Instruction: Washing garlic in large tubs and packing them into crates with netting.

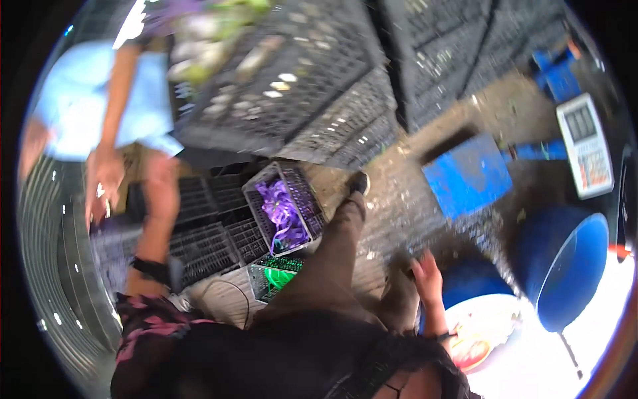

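Head view, right hand point(427, 278) on knee, fingers loosely curled, empty, left hand point(147, 269) hidden, purple-ribbon crate point(284, 207) well apart.

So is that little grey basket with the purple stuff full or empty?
Partly full. The small grey basket holds a bundle of purple strips along its middle, while the mesh walls around them stay bare. It sits tilted on black crates.

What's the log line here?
right hand: on knee, empty | left hand: not visible | nearby: crate of purple strips, blue barrel
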A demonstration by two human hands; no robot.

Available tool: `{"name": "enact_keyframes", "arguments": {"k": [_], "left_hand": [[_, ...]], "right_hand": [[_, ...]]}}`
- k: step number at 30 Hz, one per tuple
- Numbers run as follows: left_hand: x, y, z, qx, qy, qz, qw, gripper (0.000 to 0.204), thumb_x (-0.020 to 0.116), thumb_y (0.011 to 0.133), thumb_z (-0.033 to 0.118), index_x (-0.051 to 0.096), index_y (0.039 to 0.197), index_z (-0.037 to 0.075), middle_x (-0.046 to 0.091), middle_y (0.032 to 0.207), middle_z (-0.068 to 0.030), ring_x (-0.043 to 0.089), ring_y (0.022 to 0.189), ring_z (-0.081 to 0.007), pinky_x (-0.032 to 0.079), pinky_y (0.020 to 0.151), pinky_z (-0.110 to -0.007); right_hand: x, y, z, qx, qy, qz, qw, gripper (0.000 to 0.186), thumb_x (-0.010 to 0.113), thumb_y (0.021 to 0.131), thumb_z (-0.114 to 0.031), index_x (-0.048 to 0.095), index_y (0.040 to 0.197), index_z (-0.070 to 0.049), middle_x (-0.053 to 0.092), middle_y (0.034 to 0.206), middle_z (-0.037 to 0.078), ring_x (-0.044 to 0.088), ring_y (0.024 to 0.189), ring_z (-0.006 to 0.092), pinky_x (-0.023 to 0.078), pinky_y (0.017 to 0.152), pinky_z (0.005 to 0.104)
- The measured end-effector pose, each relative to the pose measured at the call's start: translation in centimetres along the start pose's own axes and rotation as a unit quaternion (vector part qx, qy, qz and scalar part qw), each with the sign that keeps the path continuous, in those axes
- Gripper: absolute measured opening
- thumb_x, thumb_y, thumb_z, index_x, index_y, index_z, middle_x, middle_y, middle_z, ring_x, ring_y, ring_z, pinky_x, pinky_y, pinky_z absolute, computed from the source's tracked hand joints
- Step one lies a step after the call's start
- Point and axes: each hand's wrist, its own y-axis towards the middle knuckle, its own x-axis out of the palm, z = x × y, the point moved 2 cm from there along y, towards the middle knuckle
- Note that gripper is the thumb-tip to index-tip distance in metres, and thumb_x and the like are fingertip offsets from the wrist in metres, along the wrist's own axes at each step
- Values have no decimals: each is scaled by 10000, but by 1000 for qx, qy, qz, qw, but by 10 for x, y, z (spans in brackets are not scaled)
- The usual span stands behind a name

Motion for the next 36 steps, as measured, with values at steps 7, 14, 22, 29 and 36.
{"name": "enact_keyframes", "arguments": {"k": [7, 14, 22, 29, 36], "left_hand": [[-24, -280, -62, -410, -545, 31, 731, 495, 652, 817, 201, 455, 1235, 23, 544, 1128, -89, 544, 1047, -191, 426, 903, -337], [-122, -330, -139, -574, -445, 404, 556, 387, 682, 753, 408, 606, 860, 44, 505, 697, -15, 452, 629, -153, 370, 575, -321], [-333, -262, -241, -427, -375, 452, 687, 1016, 547, 691, 703, 308, 1374, -10, 325, 1409, -190, 297, 1295, -309, 266, 1031, -462], [-357, -266, -413, -594, -220, 110, 766, 458, 633, 790, 377, 566, 1131, 79, 633, 754, -57, 579, 577, -160, 495, 517, -328], [-220, -307, -288, -508, -173, 20, 843, 374, 680, 672, 41, 581, 1032, 31, 631, 915, -82, 597, 790, -186, 472, 729, -342]], "right_hand": [[-131, -73, 38, 131, -137, -91, 978, 497, 642, 816, -317, 531, 1142, 42, 637, 988, 149, 605, 915, 268, 464, 811, 326], [-96, 16, -89, -26, -196, -180, 964, 401, 617, 821, -270, 554, 1074, 35, 636, 928, 133, 598, 840, 241, 463, 744, 312], [-75, 59, -150, -46, -203, -167, 964, 297, 589, 828, -217, 580, 996, 28, 635, 860, 116, 590, 756, 210, 462, 667, 296], [-169, -8, -73, 49, -144, -103, 983, 217, 564, 834, -170, 602, 928, 22, 634, 800, 100, 583, 682, 183, 461, 600, 281], [-201, -205, 84, 195, 5, -11, 981, 164, 540, 840, -123, 625, 860, 16, 632, 741, 84, 576, 608, 156, 460, 533, 267]]}}
